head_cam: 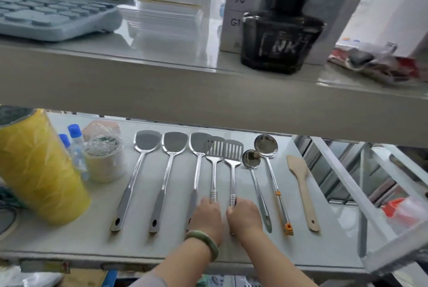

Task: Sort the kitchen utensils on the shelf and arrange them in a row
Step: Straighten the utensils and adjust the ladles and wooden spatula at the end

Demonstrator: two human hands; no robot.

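Observation:
Steel utensils lie in a row on the lower shelf [328, 235], heads away from me. From the left: a solid turner [135, 175], a second turner [166, 178], a third turner [198, 159] partly under my left hand. My left hand [207, 217], with a green bangle on the wrist, is shut on the handle of a slotted turner [214, 164]. My right hand [244, 216] is shut on the handle of a second slotted turner [232, 161]. Further right lie a small ladle [254, 175], a large ladle [271, 166] with orange tip, and a wooden spatula [302, 184].
A yellow roll [39, 168], two blue-capped bottles [74, 145] and a wrapped tape roll [104, 161] stand at the left. The upper shelf edge [185, 92] hangs above, carrying a calculator [53, 8], card stacks [164, 8] and an ink bottle [281, 29]. White shelf frame bars [347, 182] stand at the right.

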